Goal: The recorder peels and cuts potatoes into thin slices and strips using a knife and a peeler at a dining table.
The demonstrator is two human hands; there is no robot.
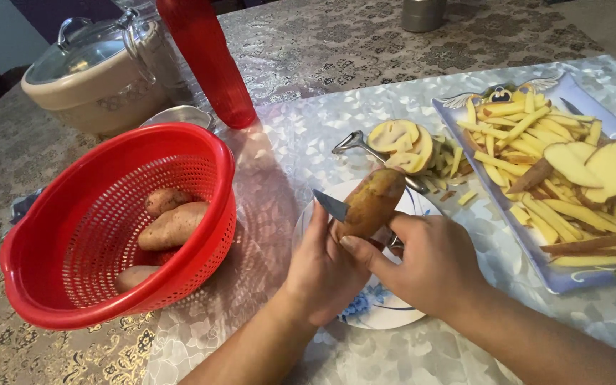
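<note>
My right hand (433,264) grips the lower end of a brown unpeeled potato (373,201) and holds it tilted above a white plate (383,310) with a blue flower pattern. My left hand (322,271) holds a knife. Its blade (330,205) points up and left and rests against the potato's left side. Both hands are close together over the plate.
A red colander (73,285) at the left holds three whole potatoes (172,224). A pale blue tray (572,274) at the right carries potato strips and slices (611,167). Behind the plate lie a metal peeler (354,142) and cut slices (401,142). A red bottle (208,60) and a lidded pot (94,78) stand at the back.
</note>
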